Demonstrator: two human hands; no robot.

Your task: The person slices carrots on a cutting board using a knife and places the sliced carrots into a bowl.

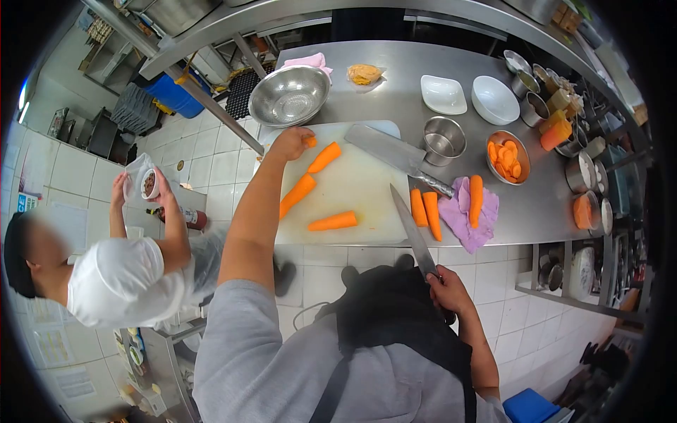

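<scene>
Orange carrots [333, 221] lay loosely on the white cutting board [367, 190], three of them, at the near left corner of the steel tabletop [398, 92]. The left hand [290, 146] reached over the board near its far left corner, its grip closed by the fingertips on a small orange piece [309, 142], probably carrot, mostly hidden. The right hand [449, 287] was in front of the tabletop's near edge, its grip wrapped round the handle of a knife [415, 235] whose blade slanted across that edge, tip over the board's right side, apart from the carrots there. It looked like a pause between cuts, the left hand handling a piece while the blade stood aside. A further cut would have called for bringing the knife in over the board and steadying a carrot with tucked fingertips, well clear of the cleaver [384, 148], which lay over the board's far right part with its handle on the tabletop. Two more carrots [432, 215] lay right of the board by the near edge, another on a purple cloth [490, 208]; a bowl [525, 163] of orange slices [505, 156] stood farther toward the right edge.
</scene>
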